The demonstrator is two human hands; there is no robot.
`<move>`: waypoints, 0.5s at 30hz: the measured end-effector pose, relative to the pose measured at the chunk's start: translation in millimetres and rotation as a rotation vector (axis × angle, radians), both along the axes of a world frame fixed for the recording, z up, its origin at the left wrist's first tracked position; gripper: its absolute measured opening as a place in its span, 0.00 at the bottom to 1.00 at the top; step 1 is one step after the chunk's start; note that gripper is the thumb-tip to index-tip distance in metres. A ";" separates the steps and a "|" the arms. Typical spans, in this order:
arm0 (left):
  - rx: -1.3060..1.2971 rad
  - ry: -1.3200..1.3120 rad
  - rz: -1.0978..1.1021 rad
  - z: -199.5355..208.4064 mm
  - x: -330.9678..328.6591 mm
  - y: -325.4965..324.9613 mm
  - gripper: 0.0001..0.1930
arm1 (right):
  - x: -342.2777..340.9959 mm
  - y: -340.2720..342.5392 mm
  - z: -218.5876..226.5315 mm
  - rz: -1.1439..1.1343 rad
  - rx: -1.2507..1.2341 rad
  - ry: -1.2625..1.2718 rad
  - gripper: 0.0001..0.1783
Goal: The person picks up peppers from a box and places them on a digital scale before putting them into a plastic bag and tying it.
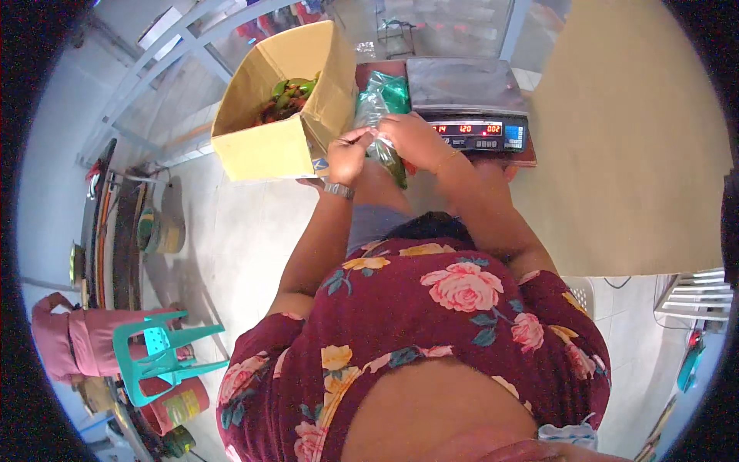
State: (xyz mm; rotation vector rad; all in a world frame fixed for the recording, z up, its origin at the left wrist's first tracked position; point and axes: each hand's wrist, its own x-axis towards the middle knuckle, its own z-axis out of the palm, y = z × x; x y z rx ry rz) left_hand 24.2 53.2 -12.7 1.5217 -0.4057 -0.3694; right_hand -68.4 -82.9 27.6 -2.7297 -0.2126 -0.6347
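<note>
Both hands meet over my lap at the neck of a clear plastic bag (394, 165). Long green contents show through its lower part, which hangs down below my fingers; they look like peppers. My left hand (348, 156), with a metal watch at the wrist, pinches the bag's top from the left. From the right, my right hand (416, 142) closes its fingers on the same gathered plastic. Just beyond them lie more plastic bags (387, 93), clear and green. A cardboard box (258, 151) at the left holds green and reddish peppers (289, 98).
A digital scale (464, 85) with a lit red display stands beyond my right hand. Brown board (631, 154) covers the right side. At the left are a turquoise plastic chair (158, 350), buckets (165, 231) and a person in pink (100, 343).
</note>
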 end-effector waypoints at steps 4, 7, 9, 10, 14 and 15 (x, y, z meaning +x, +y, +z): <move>-0.103 -0.022 -0.151 -0.4 -7.0 15.4 0.09 | 2.4 -4.8 -15.4 0.096 0.325 -0.012 0.13; -0.166 -0.086 -0.174 -13.4 -8.8 25.0 0.09 | 6.7 -2.4 -29.0 0.081 0.490 0.046 0.14; -0.148 -0.322 -0.152 -22.8 -11.3 29.9 0.12 | 6.5 -0.7 -39.2 0.071 0.564 0.082 0.14; -0.149 -0.319 -0.152 -24.1 -12.8 32.8 0.12 | 3.9 2.4 -41.2 0.036 0.598 0.164 0.14; 0.191 -0.693 -0.097 -21.5 -26.6 40.4 0.12 | 7.8 8.9 -67.6 -0.091 0.727 0.240 0.15; 0.224 -0.599 -0.085 -20.9 -31.9 39.0 0.11 | 7.7 8.0 -74.9 -0.095 0.729 0.243 0.15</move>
